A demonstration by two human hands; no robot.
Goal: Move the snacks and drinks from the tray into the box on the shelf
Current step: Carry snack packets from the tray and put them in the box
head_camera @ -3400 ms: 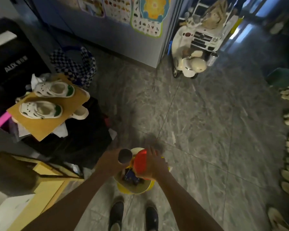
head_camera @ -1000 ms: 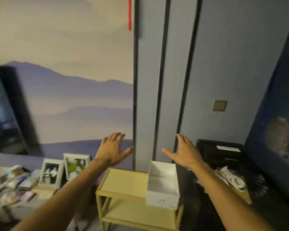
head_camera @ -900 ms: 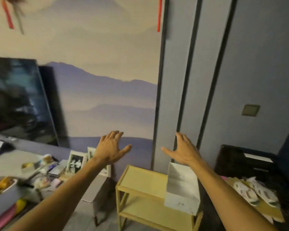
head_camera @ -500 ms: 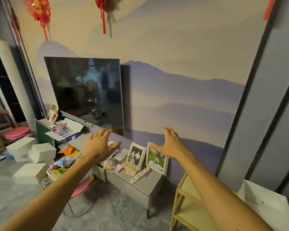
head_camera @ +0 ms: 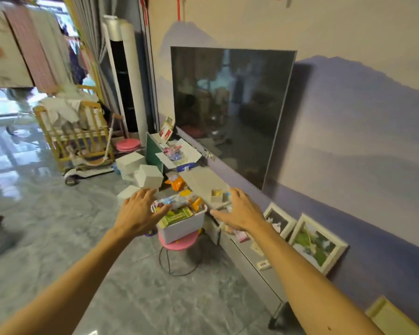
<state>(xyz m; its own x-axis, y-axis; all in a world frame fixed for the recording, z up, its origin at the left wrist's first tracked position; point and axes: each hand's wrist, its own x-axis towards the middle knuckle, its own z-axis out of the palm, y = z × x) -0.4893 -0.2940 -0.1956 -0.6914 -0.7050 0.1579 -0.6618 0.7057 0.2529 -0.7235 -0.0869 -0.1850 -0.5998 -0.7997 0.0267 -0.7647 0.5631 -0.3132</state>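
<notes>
No legible text anywhere. Green-and-yellow packet [head_camera: 177,216] in the white tray [head_camera: 184,228], centre: printed marks on its face, too blurred to read. Other wrappers [head_camera: 177,201] in the same tray: colour print only, unreadable. Open white carton [head_camera: 179,157] farther along the low cabinet [head_camera: 203,182]: blue strip on its near edge, any lettering too small to tell. Small white card [head_camera: 264,264] lying on the cabinet, near right: reddish marks, illegible.

A dark television [head_camera: 230,112] hangs on a mountain-mural wall [head_camera: 361,122] above a low grey cabinet [head_camera: 200,181]. Grey marble floor [head_camera: 58,226] reflects daylight near a wooden crib [head_camera: 75,139] at left.
</notes>
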